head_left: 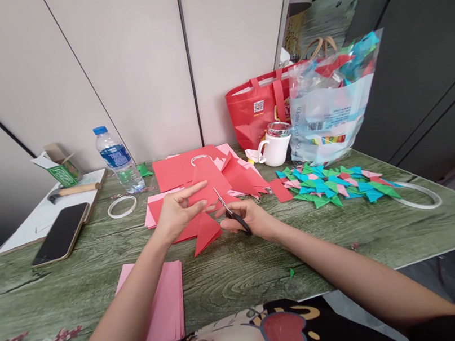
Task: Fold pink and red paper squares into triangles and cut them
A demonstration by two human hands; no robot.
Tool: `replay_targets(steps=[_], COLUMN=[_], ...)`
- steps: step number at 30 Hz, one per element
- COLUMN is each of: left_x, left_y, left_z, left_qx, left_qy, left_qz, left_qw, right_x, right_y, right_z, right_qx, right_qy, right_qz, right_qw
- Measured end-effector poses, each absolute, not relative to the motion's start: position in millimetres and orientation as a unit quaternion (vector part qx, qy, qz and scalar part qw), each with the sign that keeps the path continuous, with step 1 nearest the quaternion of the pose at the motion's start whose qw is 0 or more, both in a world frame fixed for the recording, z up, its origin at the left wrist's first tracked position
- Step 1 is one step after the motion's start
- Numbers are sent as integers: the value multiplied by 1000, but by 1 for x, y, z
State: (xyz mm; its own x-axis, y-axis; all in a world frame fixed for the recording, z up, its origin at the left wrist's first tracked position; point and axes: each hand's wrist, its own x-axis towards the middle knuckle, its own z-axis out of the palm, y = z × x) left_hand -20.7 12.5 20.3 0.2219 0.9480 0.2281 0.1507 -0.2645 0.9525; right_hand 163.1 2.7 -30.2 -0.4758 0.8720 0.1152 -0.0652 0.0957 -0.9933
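Note:
In the head view my right hand point(252, 219) is closed around black-handled scissors point(239, 220), their narrow metal blades pointing up and away to the left. My left hand point(180, 214) hovers beside them over red paper, thumb and index finger stretched out and apart, with nothing visible between them. Under and beyond both hands lies an untidy pile of red paper sheets point(171, 170) with pink sheets among them. A folded red paper piece point(207, 233) points toward me just below my hands. Close to my left forearm rests a stack of pink paper point(167, 299).
Folded green, blue and pink paper pieces point(336, 183) lie at right beside a white tape ring point(422, 201). Behind stand a white mug point(276, 149), red bag point(244, 114) and plastic bag point(329, 109). At left are a bottle point(119, 161), phone point(61, 234) and hammer point(76, 189).

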Motion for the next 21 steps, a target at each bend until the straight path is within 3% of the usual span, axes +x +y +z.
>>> replay_targets(steps=[21], left_x=[-21], left_y=[13], left_z=[18], left_qx=[657], left_qy=[408], left_qz=[436], left_qw=[461], right_x=[160], right_y=[3], right_z=[-31], right_qx=[-340], right_qy=[-606], right_qz=[601], right_qw=[394])
